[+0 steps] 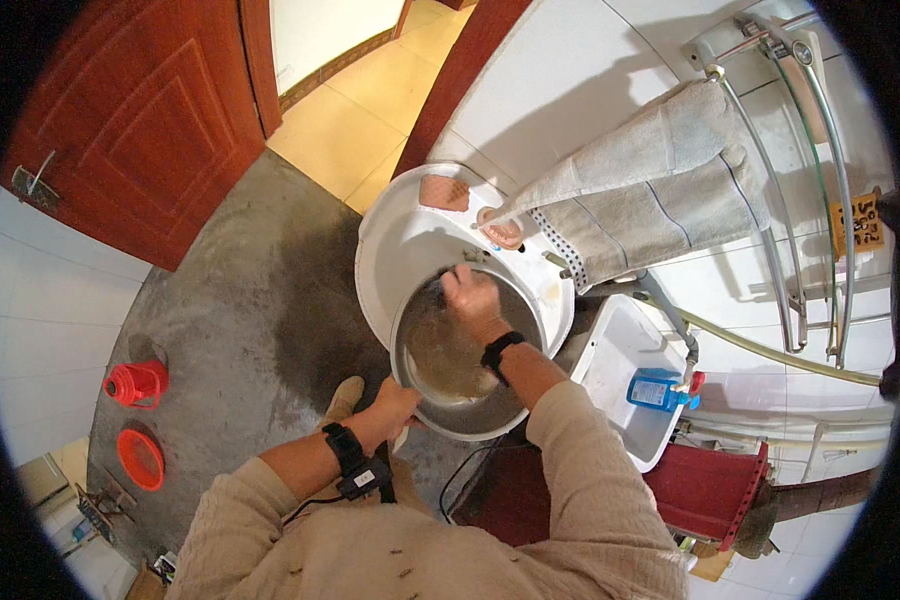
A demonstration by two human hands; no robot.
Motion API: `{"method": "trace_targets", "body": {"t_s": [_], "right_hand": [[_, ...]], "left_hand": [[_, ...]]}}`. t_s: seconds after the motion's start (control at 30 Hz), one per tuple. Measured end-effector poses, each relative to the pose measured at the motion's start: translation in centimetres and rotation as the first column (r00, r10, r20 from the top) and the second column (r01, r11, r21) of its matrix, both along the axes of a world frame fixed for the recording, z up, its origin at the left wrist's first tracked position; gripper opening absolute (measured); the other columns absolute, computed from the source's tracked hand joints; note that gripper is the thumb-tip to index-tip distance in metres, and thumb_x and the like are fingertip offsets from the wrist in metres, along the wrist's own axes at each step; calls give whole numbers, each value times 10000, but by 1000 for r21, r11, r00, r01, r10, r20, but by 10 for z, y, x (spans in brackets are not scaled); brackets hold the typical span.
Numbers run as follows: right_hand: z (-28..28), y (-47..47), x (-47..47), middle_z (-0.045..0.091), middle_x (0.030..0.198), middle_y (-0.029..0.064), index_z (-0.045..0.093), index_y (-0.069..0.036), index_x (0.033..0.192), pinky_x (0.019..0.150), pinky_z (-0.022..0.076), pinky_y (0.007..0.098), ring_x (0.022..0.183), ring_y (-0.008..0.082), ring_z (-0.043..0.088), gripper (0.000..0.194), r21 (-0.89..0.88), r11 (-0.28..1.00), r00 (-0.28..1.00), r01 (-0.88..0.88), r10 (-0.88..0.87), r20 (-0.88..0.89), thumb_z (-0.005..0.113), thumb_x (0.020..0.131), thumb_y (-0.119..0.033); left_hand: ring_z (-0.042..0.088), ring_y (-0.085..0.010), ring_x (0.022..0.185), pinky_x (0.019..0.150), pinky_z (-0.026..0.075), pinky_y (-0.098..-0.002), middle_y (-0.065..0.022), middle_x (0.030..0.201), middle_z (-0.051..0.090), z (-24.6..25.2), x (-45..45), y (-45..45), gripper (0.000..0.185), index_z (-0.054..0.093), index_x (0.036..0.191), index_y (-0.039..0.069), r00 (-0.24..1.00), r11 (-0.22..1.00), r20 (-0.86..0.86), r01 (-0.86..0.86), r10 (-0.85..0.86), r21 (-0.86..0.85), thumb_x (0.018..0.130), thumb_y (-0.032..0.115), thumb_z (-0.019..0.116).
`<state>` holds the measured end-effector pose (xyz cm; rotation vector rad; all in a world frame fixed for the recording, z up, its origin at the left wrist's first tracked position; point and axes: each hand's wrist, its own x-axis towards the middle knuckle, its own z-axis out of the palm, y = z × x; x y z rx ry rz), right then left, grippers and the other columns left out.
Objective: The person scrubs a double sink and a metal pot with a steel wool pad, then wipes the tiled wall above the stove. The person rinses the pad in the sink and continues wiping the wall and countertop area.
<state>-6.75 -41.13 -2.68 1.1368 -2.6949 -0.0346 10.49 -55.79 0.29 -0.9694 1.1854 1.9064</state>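
Observation:
A round metal basin (521, 307) with murky water in it rests tilted on the front of a white washbasin (379, 247). My left hand (396, 401) grips the metal basin's near left rim. Inside it, near the far wall, my right hand (474, 300) is closed around a dark scrubber or cloth (444, 282), blurred and mostly covered by the fingers. Behind the metal basin, on the washbasin's ledge, lie a reddish-brown block (444, 193) and a pinkish soap dish (501, 227).
Towels (645, 195) hang from a metal rack over the washbasin. On the right, a white tub (607, 360) holds a blue bottle (652, 390). A red thermos (136, 383) and an orange basin (141, 460) stand on the floor at left. A black cable (444, 487) runs near my body.

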Motion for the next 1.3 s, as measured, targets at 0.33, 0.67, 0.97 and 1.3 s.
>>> {"method": "trace_targets", "body": {"t_s": [0.33, 0.67, 0.97, 1.3], "right_hand": [[-2, 108, 56, 649, 807, 152, 621, -56, 916, 607, 518, 428, 733, 304, 658, 164, 505, 803, 806, 316, -508, 304, 570, 779, -133], [14, -13, 37, 552, 825, 116, 525, -84, 904, 610, 471, 469, 693, 303, 606, 170, -163, 968, 941, -191, 227, 252, 572, 745, -122], [-7, 60, -7, 630, 772, 75, 594, -69, 835, 636, 519, 376, 681, 260, 646, 105, 354, 921, 968, 163, -218, 122, 594, 773, -153], [2, 71, 109, 672, 784, 178, 671, -16, 868, 641, 528, 443, 706, 310, 671, 238, 477, 876, 414, 72, -461, 785, 632, 749, -218]], "left_hand": [[643, -368, 859, 663, 594, -502, -190, 1044, 608, -2, -4, 2, 347, 497, 1164, -42, 994, 988, -38, -98, 104, 123, 817, -32, 484], [631, -373, 904, 700, 594, -529, -201, 1097, 584, -15, -3, 2, 322, 487, 1167, -47, 996, 990, -13, -88, 89, 108, 846, -32, 467], [638, -346, 866, 707, 597, -480, -191, 1022, 598, 4, -1, -4, 294, 496, 1129, -77, 994, 996, -78, -74, 78, 49, 841, -18, 478], [622, -308, 737, 600, 580, -442, -156, 892, 565, 0, -8, -1, 209, 501, 1029, -76, 998, 1000, -64, -12, 11, -21, 831, -8, 502]]}}
